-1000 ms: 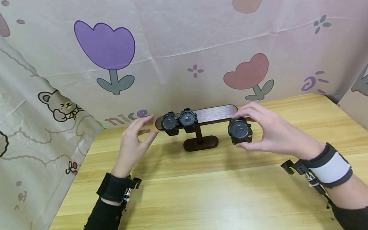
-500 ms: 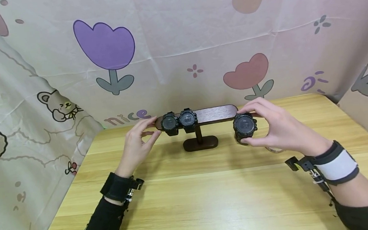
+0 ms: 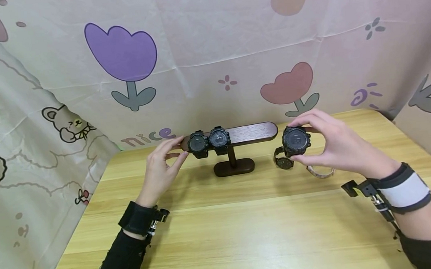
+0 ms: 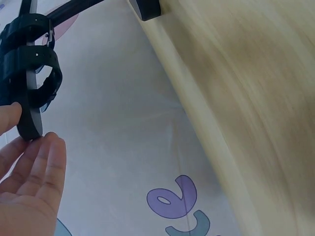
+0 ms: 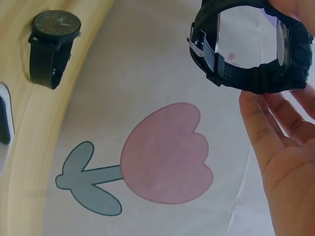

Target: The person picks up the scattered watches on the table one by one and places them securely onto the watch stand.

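bright, even light — soft shadows; head view bends at edges, left wrist view blurred.

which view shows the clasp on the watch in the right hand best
The right wrist view: the held watch fills the frame side-on, its closed strap loop and metal clasp plain. The head view shows only its dial, pinched by the right hand. The left wrist view misses it.
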Action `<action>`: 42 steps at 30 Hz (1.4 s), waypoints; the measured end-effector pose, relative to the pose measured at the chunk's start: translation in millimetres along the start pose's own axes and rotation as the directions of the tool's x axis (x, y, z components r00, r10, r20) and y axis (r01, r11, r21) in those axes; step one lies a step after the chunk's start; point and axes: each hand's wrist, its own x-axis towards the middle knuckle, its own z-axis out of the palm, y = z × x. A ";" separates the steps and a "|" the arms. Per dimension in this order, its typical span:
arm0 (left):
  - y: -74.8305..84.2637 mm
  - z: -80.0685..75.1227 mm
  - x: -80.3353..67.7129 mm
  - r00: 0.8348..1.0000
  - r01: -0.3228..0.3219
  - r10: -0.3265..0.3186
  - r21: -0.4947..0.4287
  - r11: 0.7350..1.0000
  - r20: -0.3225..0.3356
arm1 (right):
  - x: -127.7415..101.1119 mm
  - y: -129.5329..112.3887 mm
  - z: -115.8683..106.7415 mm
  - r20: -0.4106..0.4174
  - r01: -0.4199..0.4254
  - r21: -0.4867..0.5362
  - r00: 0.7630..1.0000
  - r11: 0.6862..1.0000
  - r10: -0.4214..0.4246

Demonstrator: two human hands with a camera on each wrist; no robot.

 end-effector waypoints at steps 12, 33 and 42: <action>0.8 -0.5 0.1 1.000 0.003 -0.003 0.007 1.000 -0.004 | 8.5 16.0 -2.3 0.030 -0.075 -0.056 0.997 0.996 0.077; -1.6 -0.6 0.3 1.000 -0.015 0.015 0.018 1.000 -0.007 | 38.4 25.8 23.2 0.075 -0.061 0.009 0.995 0.998 0.060; -1.6 -0.6 -0.3 1.000 -0.011 0.011 0.010 1.000 -0.008 | 50.9 22.9 30.4 0.093 -0.041 0.037 0.995 0.998 0.037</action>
